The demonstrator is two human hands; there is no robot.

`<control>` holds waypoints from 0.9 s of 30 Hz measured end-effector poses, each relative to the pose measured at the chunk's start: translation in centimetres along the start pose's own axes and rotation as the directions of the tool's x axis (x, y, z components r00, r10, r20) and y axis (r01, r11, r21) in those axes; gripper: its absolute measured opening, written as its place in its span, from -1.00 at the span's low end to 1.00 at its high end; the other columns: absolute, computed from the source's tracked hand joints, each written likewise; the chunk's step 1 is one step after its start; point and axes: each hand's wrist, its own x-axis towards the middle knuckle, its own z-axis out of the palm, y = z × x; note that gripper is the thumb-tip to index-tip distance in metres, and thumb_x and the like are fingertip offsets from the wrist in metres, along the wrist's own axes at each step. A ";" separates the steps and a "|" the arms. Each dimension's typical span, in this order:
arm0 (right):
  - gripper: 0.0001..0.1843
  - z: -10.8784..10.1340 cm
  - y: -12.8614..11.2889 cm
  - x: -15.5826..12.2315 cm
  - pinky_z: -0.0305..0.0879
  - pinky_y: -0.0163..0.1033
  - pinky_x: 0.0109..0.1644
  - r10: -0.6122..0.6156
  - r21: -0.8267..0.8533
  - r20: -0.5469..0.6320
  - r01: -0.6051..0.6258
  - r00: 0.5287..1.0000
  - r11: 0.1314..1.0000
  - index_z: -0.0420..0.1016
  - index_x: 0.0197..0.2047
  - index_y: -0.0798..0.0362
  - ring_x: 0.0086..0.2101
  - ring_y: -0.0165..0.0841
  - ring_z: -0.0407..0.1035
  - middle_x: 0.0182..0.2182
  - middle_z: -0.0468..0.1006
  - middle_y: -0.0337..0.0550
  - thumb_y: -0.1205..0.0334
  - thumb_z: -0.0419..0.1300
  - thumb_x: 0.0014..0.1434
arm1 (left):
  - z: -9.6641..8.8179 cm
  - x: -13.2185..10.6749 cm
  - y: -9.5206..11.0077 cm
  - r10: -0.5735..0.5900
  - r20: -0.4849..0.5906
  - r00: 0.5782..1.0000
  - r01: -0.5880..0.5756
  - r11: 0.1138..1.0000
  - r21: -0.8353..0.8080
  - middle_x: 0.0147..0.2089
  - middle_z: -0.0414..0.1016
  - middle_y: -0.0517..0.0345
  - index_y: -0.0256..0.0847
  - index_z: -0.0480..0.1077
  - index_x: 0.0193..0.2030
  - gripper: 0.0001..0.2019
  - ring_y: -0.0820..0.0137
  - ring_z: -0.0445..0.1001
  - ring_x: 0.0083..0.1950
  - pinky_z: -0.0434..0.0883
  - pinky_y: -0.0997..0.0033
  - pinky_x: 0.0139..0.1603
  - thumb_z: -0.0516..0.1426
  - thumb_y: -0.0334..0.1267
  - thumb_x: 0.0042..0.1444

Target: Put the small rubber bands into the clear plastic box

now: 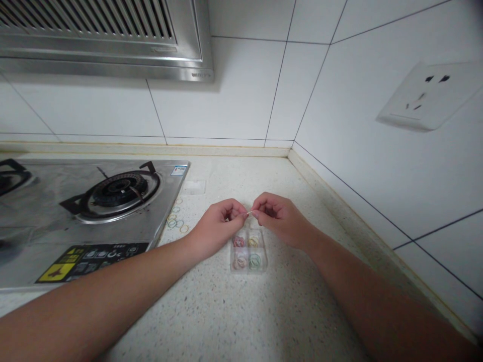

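My left hand (223, 224) and my right hand (281, 218) meet above the counter, each in a pinch. Between their fingertips runs a thin, pale rubber band (249, 212). Just below them a clear plastic compartment box (231, 272) lies on the counter. Its visible compartments hold red bands (239, 242), yellow bands (253, 242), pale pinkish bands (240, 260) and green bands (255, 260). The far end of the box is partly hidden by my hands. To the left, several loose yellow and green rubber bands (172, 222) lie by the stove edge.
A steel gas stove (166, 201) with a black burner (121, 190) takes up the left side. On the counter (211, 311) beside it lies a flat clear plastic piece (193, 187). A range hood (113, 65) hangs above, and a wall socket (426, 98) is at right.
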 end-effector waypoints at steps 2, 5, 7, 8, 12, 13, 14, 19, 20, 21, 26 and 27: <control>-0.89 0.0 -0.1 0.0 0.06 -0.34 -0.47 -0.005 -0.001 -0.009 0.005 1.000 1.000 0.42 -0.30 0.04 -0.53 -0.49 0.15 -0.54 0.32 -0.34 0.18 0.20 0.20 | 0.0 0.0 0.0 0.002 0.001 1.000 -0.002 1.000 -0.004 -0.44 0.32 0.24 -0.25 0.40 -0.32 -0.89 0.47 0.26 -0.40 0.20 0.47 -0.36 0.15 -0.25 0.15; -0.90 0.0 -0.2 0.0 0.05 -0.35 -0.48 -0.010 0.004 -0.012 0.010 1.000 1.000 0.41 -0.31 0.05 -0.53 -0.50 0.14 -0.54 0.31 -0.35 0.20 0.20 0.20 | 0.0 0.0 0.1 -0.002 0.001 1.000 0.002 1.000 0.001 -0.45 0.31 0.24 -0.26 0.39 -0.33 -0.88 0.47 0.24 -0.40 0.19 0.47 -0.37 0.15 -0.25 0.16; -0.90 0.0 -0.2 0.0 0.04 -0.35 -0.49 -0.016 0.002 -0.010 0.016 1.000 1.000 0.41 -0.31 0.05 -0.53 -0.50 0.14 -0.54 0.31 -0.35 0.20 0.20 0.19 | 0.0 0.0 0.1 0.002 0.002 1.000 -0.002 1.000 -0.002 -0.45 0.31 0.25 -0.27 0.39 -0.33 -0.87 0.47 0.24 -0.41 0.19 0.47 -0.37 0.15 -0.25 0.16; -0.90 0.0 -0.3 0.0 0.05 -0.35 -0.48 -0.019 0.000 -0.011 0.019 1.000 1.000 0.41 -0.31 0.05 -0.53 -0.50 0.14 -0.54 0.31 -0.35 0.21 0.20 0.19 | 0.0 0.0 0.1 0.005 0.002 1.000 -0.005 1.000 -0.003 -0.45 0.31 0.25 -0.26 0.39 -0.33 -0.88 0.47 0.24 -0.41 0.19 0.47 -0.38 0.15 -0.25 0.16; -0.90 0.0 -0.3 0.0 0.07 -0.35 -0.47 -0.017 -0.004 -0.017 0.017 1.000 1.000 0.41 -0.31 0.05 -0.52 -0.50 0.16 -0.54 0.33 -0.34 0.21 0.20 0.18 | 0.0 0.0 -0.1 0.008 0.000 1.000 -0.008 1.000 -0.008 -0.45 0.31 0.26 -0.26 0.39 -0.32 -0.90 0.48 0.24 -0.41 0.19 0.47 -0.38 0.15 -0.27 0.15; -0.90 0.0 -0.3 0.0 0.07 -0.35 -0.48 -0.015 -0.007 -0.019 0.014 1.000 1.000 0.41 -0.31 0.05 -0.53 -0.50 0.16 -0.54 0.33 -0.34 0.21 0.20 0.18 | 0.0 0.0 -0.1 0.005 0.000 1.000 -0.005 1.000 -0.007 -0.45 0.31 0.26 -0.26 0.39 -0.33 -0.89 0.48 0.24 -0.41 0.19 0.47 -0.38 0.16 -0.26 0.15; -0.90 0.0 -0.4 0.0 0.08 -0.35 -0.48 -0.012 -0.012 -0.020 0.012 1.000 1.000 0.41 -0.32 0.05 -0.53 -0.50 0.16 -0.54 0.33 -0.34 0.21 0.20 0.18 | 0.0 0.0 0.0 0.002 0.000 1.000 -0.002 1.000 -0.007 -0.45 0.31 0.26 -0.26 0.39 -0.33 -0.89 0.48 0.24 -0.41 0.19 0.47 -0.38 0.16 -0.26 0.15; -0.90 -0.1 -0.5 0.0 0.10 -0.34 -0.47 -0.010 -0.011 -0.015 0.010 1.000 1.000 0.41 -0.32 0.05 -0.52 -0.49 0.17 -0.54 0.33 -0.33 0.21 0.21 0.17 | 0.1 0.0 0.3 -0.010 -0.007 1.000 0.010 1.000 -0.009 -0.46 0.30 0.26 -0.26 0.39 -0.34 -0.86 0.47 0.24 -0.42 0.18 0.46 -0.38 0.17 -0.22 0.15; -0.90 -0.1 -0.5 0.0 0.09 -0.34 -0.47 -0.008 -0.008 -0.012 0.008 1.000 1.000 0.41 -0.32 0.05 -0.52 -0.49 0.17 -0.54 0.33 -0.33 0.21 0.21 0.17 | 0.1 0.0 0.4 -0.012 -0.010 1.000 0.012 1.000 -0.013 -0.46 0.30 0.26 -0.26 0.39 -0.34 -0.85 0.47 0.24 -0.42 0.18 0.46 -0.38 0.18 -0.21 0.15; -0.90 -0.1 -0.5 0.0 0.09 -0.34 -0.47 -0.004 -0.007 -0.009 0.004 1.000 1.000 0.41 -0.31 0.05 -0.52 -0.49 0.17 -0.54 0.33 -0.33 0.20 0.20 0.17 | 0.1 0.0 0.4 -0.014 -0.011 1.000 0.014 1.000 -0.018 -0.47 0.30 0.26 -0.26 0.40 -0.34 -0.84 0.47 0.24 -0.42 0.18 0.46 -0.38 0.18 -0.20 0.14; -0.89 -0.1 -0.2 0.0 0.07 -0.33 -0.48 0.036 0.004 0.021 -0.036 0.999 0.999 0.41 -0.27 0.04 -0.54 -0.49 0.18 -0.55 0.35 -0.34 0.18 0.18 0.20 | 0.1 0.1 0.3 -0.010 -0.030 1.000 0.009 0.999 -0.038 -0.46 0.32 0.26 -0.26 0.41 -0.31 -0.82 0.47 0.27 -0.41 0.21 0.46 -0.36 0.20 -0.17 0.15; -0.89 -0.1 -0.2 0.0 0.07 -0.33 -0.47 0.044 0.002 0.027 -0.044 0.999 0.999 0.41 -0.27 0.04 -0.54 -0.49 0.19 -0.55 0.35 -0.34 0.18 0.17 0.21 | 0.1 0.1 0.3 -0.008 -0.036 0.999 0.007 0.999 -0.042 -0.46 0.32 0.26 -0.26 0.42 -0.31 -0.82 0.48 0.27 -0.41 0.20 0.46 -0.35 0.20 -0.17 0.15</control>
